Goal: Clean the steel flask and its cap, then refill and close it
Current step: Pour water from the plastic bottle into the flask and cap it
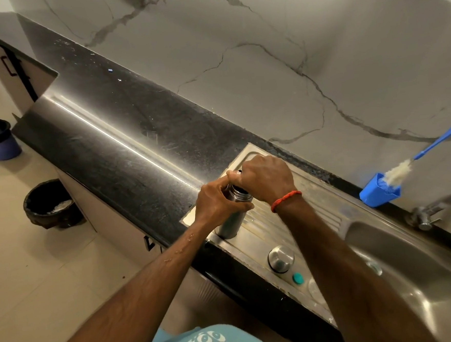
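The flask (229, 224) stands upright on the ribbed steel draining board (315, 204), at the board's end away from the sink bowl (426, 277). The left hand (216, 203) grips the flask's upper body, fingers and thumb wrapped round it. The right hand (265, 178) sits on top of the flask with its fingers curled down around the top end (whatever is under the palm is hidden). A red thread band (285, 200) circles that wrist. Nearer the person than the flask, a round steel cap (280, 259) lies on the same board, a small teal disc (297, 278) just beside it. Well to the flask's right, by the wall, a blue-handled brush (398, 170) leans in a blue holder (375, 193).
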A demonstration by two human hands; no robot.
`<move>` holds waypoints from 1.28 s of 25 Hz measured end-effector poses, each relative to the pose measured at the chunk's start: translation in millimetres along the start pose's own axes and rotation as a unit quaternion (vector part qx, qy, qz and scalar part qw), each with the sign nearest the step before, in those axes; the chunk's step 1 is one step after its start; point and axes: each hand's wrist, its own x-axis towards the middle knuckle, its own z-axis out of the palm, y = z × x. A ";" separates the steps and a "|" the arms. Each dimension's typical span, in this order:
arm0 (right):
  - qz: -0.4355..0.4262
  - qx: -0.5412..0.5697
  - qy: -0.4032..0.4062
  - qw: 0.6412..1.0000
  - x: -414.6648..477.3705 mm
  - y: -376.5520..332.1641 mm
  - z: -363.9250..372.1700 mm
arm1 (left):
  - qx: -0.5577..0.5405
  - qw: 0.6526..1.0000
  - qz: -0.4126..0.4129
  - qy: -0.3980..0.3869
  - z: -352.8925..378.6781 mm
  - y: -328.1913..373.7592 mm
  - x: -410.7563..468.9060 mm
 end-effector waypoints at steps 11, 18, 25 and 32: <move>-0.155 0.151 -0.106 0.970 8.2 23.7 -21.0 | 0.006 1.000 0.002 -0.017 -3.2 -2.1 0.1; -0.158 0.164 -0.043 0.973 7.9 25.7 -8.5 | -0.012 1.000 0.003 -0.018 -2.8 0.5 -1.4; -0.104 0.074 0.019 0.992 3.8 21.7 7.2 | -0.018 1.000 -0.001 -0.021 -3.2 0.5 -1.0; 0.016 0.020 0.114 0.993 -6.1 -0.8 21.5 | 0.003 1.000 -0.012 -0.008 -4.3 6.2 -1.9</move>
